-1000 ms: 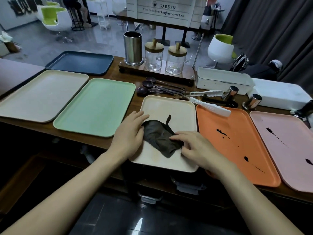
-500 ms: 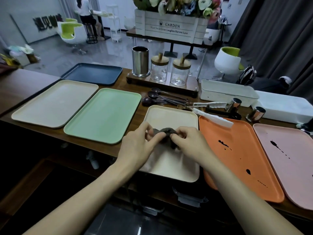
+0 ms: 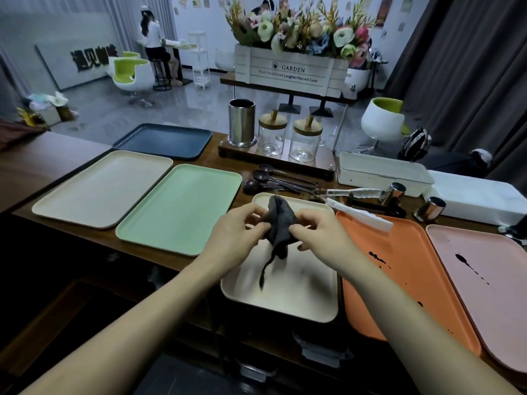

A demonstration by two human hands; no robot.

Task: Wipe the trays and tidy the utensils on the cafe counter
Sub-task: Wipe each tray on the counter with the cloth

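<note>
Pinching a dark cloth point(image 3: 281, 223) in the left hand point(image 3: 236, 236) and right hand point(image 3: 320, 239) above the cream tray point(image 3: 285, 305), a person has the stained orange tray point(image 3: 405, 269) alongside, nearest the right hand.

dark cloth point(image 3: 279, 223) pinched between left hand point(image 3: 234, 234) and right hand point(image 3: 320, 234) above cream tray point(image 3: 299, 303)

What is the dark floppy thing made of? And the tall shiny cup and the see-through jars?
The dark grey cloth looks like soft fabric: it crumples and dangles limply. The tall canister seems brushed metal, with a dull sheen. The jars look like clear glass, see-through; their tan lids are probably wood.
</note>
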